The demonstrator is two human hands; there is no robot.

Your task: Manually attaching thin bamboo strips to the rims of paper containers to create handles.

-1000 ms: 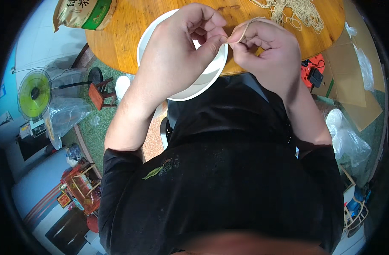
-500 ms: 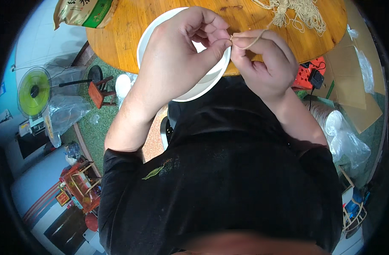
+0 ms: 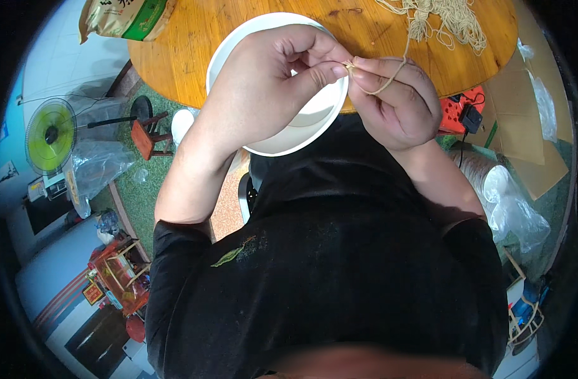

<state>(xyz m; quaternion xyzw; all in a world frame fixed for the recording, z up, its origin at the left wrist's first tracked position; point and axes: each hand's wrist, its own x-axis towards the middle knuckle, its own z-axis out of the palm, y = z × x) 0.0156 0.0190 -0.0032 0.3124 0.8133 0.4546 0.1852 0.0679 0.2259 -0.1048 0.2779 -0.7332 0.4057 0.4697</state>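
A length of beige string runs from the bundle at the table's far right down to my fingers. My left hand pinches a small knotted bit of it between thumb and forefinger, above the right rim of a white bowl. Close against it, my right hand also pinches the string, which loops over its curled fingers. The two sets of fingertips meet at the knot. Part of the bowl is hidden by my left hand; inside it I see only a pale surface.
A bundle of beige string lies on the round wooden table. A tan and green bag stands at its far left. Beyond are a green fan, a small wooden stool, a red crate and cardboard.
Both hands have shifted slightly nearer me, and the string now hangs in a longer line over my right hand. The bowl has moved slightly right and nearer.
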